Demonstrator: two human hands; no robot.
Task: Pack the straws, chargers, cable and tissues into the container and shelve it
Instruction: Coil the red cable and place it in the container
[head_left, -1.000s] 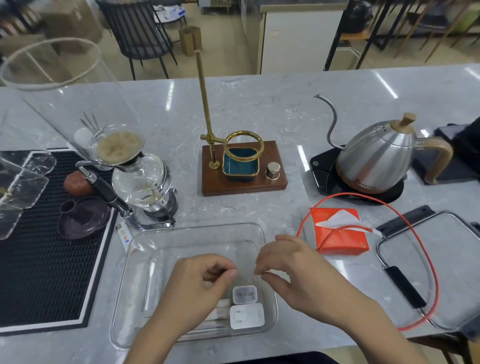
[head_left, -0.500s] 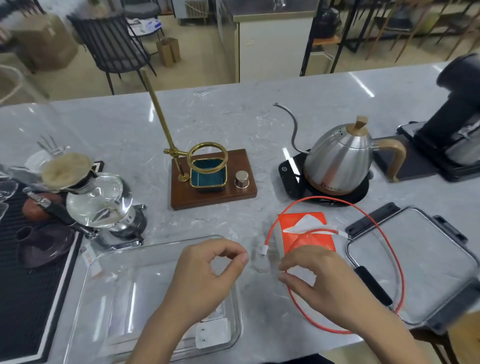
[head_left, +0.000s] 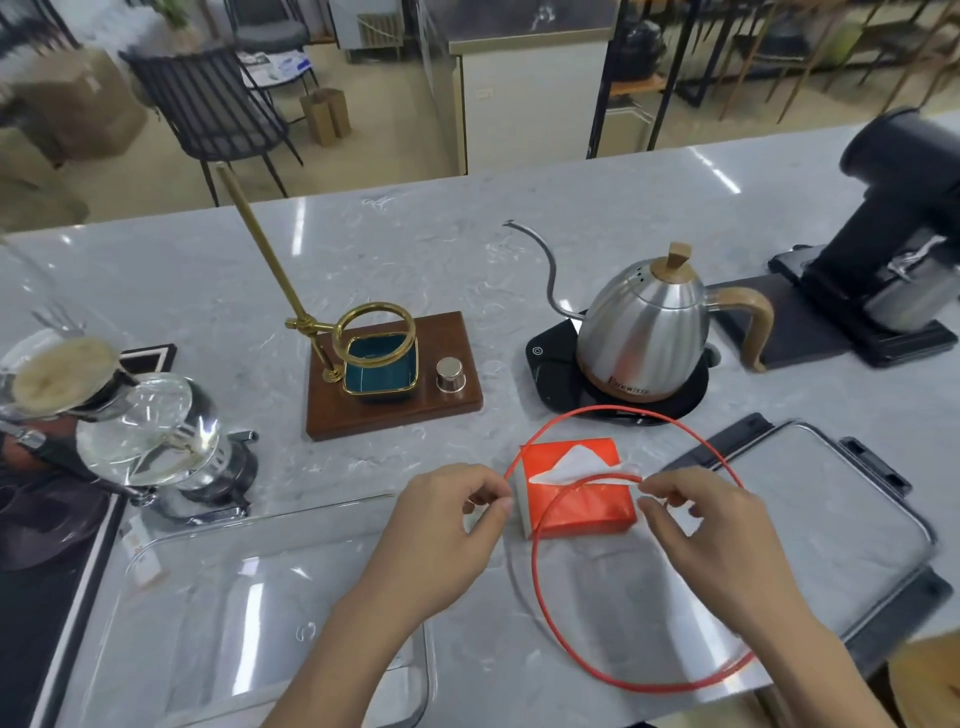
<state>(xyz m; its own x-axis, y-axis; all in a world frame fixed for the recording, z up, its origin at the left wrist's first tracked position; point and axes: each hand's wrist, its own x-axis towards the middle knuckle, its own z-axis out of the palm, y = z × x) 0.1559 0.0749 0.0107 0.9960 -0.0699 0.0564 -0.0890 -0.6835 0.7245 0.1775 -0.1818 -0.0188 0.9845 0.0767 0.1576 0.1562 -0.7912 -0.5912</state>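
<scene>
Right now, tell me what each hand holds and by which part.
Both hold the red cable, each pinching one of its ends: the left hand by the tissue pack's left side, the right hand by the white plug end.

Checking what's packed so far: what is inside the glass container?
The glass container looks empty where visible; the left hand and its forearm cover the near right corner, so anything there is hidden.

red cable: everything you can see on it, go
The red cable is thin, round and rubbery-looking, curled in a wide loop on the marble counter. It crosses the orange tissue pack and passes over the lid. The left hand pinches one end; the right hand pinches the white-tipped end. It lies outside the glass container.
</scene>
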